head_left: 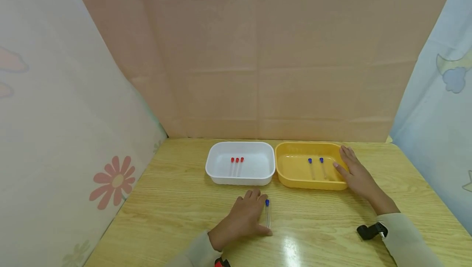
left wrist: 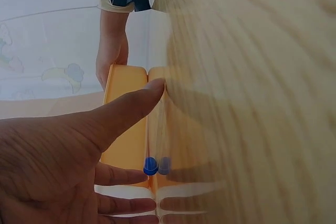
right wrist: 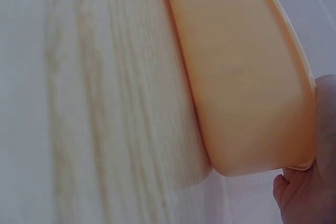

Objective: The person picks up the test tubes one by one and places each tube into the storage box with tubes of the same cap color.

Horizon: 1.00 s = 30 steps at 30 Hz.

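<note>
A clear tube with a blue cap lies on the table beside my left hand. In the left wrist view, the thumb is at the tube's plain end and the index fingertip is by the blue cap; the fingers are fairly straight, with no firm pinch visible. My right hand holds the right end of the yellow tray, thumb over the rim, other fingers along the outside. Two blue-capped tubes lie in that tray. In the right wrist view, the tray wall hides part of the hand.
Left of the yellow tray, almost touching it, stands a white tray with three red-capped tubes. Both trays are near the back of the wooden table, before a tan cloth backdrop. Patterned cloths hang at the sides.
</note>
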Motion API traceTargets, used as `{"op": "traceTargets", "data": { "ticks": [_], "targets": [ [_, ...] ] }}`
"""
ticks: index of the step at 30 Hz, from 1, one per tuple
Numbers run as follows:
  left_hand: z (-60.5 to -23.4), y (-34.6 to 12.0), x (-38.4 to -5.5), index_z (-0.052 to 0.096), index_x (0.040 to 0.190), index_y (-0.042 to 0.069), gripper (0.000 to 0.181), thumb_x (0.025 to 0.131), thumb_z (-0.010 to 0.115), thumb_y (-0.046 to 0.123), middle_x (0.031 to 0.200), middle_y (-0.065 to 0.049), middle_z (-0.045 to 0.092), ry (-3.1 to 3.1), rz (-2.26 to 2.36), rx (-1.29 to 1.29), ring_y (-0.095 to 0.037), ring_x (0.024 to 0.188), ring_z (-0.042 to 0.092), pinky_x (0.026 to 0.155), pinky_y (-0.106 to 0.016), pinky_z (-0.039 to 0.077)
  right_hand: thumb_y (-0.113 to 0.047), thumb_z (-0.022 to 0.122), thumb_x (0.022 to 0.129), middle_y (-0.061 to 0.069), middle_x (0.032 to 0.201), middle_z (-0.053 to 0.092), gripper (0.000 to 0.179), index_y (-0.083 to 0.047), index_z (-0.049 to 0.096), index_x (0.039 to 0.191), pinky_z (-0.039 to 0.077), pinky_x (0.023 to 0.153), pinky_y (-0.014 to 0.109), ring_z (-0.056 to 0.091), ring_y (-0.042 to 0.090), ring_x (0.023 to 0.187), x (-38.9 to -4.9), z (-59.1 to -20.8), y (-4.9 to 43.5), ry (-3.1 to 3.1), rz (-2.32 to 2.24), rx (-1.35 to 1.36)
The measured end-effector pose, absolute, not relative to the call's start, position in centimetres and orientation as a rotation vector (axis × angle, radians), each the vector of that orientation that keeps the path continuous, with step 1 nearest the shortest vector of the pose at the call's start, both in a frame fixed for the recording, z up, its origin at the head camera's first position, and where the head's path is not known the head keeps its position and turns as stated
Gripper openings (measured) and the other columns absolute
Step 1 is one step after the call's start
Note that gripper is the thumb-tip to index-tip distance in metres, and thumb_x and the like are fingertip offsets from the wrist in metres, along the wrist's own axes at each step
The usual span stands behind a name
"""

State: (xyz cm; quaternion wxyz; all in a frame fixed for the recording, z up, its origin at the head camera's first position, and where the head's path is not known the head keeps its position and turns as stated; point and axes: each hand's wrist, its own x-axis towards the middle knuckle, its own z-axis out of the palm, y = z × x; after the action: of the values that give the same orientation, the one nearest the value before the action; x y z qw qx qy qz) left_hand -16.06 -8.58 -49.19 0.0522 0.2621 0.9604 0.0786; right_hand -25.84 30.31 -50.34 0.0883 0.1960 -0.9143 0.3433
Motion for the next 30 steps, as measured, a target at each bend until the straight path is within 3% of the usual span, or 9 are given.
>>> {"op": "traceTargets", "data": {
  "ticks": [22, 30],
  "targets": [
    [-49.45, -8.55, -16.36, 0.057, 0.136, 0.016, 0.088, 0.071, 0.079, 0.071, 0.136, -0.005, 0.050, 2.943, 0.201, 0.814, -0.021, 0.121, 0.048, 0.087, -0.040, 0.050, -0.027, 0.046, 0.110, 0.024, 0.167, -0.002, 0.071, 0.012, 0.009, 0.156, -0.005, 0.116, 0.067, -0.013, 0.040, 0.153, -26.02, -50.22, 30.29, -2.722, 1.047, 0.573],
    [-49.67, -8.75, -16.61, 0.057, 0.135, 0.016, 0.087, 0.071, 0.080, 0.071, 0.128, -0.002, 0.051, 2.933, 0.223, 0.853, -0.017, 0.114, 0.049, 0.080, -0.031, 0.050, -0.025, 0.045, 0.110, 0.027, 0.166, -0.002, 0.070, 0.012, 0.009, 0.156, -0.006, 0.115, 0.069, -0.013, 0.042, 0.152, -25.85, -50.39, 30.33, -2.707, 1.038, 0.597]
  ]
}}
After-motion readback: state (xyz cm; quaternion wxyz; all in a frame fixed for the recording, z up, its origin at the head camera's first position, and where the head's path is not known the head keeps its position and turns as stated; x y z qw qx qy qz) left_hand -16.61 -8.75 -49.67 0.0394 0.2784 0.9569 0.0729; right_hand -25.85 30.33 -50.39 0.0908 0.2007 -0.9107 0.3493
